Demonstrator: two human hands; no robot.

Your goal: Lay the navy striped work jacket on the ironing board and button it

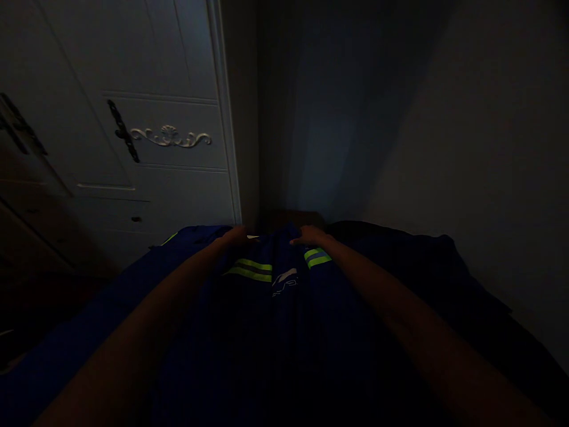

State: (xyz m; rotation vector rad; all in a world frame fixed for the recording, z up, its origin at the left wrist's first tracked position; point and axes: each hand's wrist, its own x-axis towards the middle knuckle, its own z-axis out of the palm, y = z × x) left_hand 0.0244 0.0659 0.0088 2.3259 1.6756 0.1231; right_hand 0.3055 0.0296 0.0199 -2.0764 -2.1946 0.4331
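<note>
A dark blue garment (284, 320) with yellow-green and grey stripes and a pale printed mark spreads over the lower middle of the dim head view. At the upper left part of its top edge, my left hand (237, 235) is closed on the fabric. My right hand (309, 235) grips the same edge a little to the right, thumb pointing inward. Between the two hands the cloth rises slightly, and a small pale patch shows beside my left hand. Both forearms stretch over the garment; its lower part is lost in darkness.
A white panelled cabinet (178, 190) with dark handles and scroll trim stands at the left. A grey wall (444, 148) fills the right. More dark blue cloth lies on both sides, and a brown surface shows behind the hands.
</note>
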